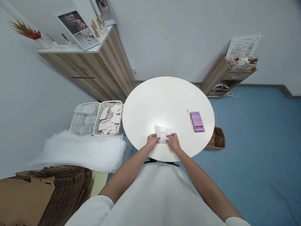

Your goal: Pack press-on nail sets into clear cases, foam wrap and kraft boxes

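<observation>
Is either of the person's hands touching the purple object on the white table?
No, the left hand and right hand are both on the white item, and the purple object lies apart.

The left hand (152, 141) and right hand (173, 142) are pinching a white wrapping sheet (163, 130) over the round white surface (164, 97); a pixelated purple item (197, 121) is lying farther right, and a white basket (96, 127) is holding cards (108, 121).

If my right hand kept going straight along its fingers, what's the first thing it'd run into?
The white packet: the right hand's fingertips appear to be at it. Past that, the left hand lies roughly in line, though one view leaves the exact height unclear.
</observation>
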The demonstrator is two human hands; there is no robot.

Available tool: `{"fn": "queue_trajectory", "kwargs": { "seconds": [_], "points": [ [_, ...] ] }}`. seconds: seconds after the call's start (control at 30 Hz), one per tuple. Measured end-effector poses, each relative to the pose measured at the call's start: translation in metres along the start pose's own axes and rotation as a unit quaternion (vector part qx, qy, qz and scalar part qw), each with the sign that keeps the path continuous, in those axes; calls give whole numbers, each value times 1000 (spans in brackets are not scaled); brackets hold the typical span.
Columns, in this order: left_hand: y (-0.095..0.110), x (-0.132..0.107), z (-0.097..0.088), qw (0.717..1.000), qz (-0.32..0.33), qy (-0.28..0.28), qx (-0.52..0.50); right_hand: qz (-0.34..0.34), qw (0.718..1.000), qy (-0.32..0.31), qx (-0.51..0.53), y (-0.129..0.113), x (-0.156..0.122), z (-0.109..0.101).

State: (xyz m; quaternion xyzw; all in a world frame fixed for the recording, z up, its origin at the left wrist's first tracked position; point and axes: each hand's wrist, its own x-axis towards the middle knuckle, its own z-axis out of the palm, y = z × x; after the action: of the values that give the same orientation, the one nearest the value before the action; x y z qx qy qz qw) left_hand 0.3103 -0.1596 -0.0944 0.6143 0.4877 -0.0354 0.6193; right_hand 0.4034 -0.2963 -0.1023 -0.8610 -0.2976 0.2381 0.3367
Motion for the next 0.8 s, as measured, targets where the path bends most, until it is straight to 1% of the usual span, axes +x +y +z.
{"fn": "queue_trajectory", "kwargs": {
  "seconds": [0.07,0.13,0.2,0.27,0.37,0.47,0.57,0.63,0.7,0.73,0.8],
  "points": [
    [1,-5,0,999,42,-28,19,-4,1000,-22,-1,-4,0,5],
    [1,-10,3,993,98,-41,59,-7,999,-42,1,-7,1,8],
    [1,-13,9,984,143,-39,103,-7,999,-49,3,-10,2,10],
    [0,-15,16,976,166,-35,133,-3,998,-52,19,-11,2,8],
    [-4,-17,22,971,178,-38,153,19,994,-61,89,-11,1,2],
    [-7,-17,22,975,167,-52,137,39,986,-63,146,-11,0,-1],
    [-4,-17,19,986,133,-54,90,40,988,-54,137,-11,1,2],
    [-1,-17,17,984,135,-60,99,42,990,-44,126,-10,2,5],
    [2,-19,13,968,186,-63,156,43,991,-37,121,-9,3,8],
    [2,-20,11,953,225,-58,194,43,991,-35,119,-9,3,10],
    [1,-23,5,912,307,-41,269,38,992,-33,114,-8,2,11]
  ]
}}
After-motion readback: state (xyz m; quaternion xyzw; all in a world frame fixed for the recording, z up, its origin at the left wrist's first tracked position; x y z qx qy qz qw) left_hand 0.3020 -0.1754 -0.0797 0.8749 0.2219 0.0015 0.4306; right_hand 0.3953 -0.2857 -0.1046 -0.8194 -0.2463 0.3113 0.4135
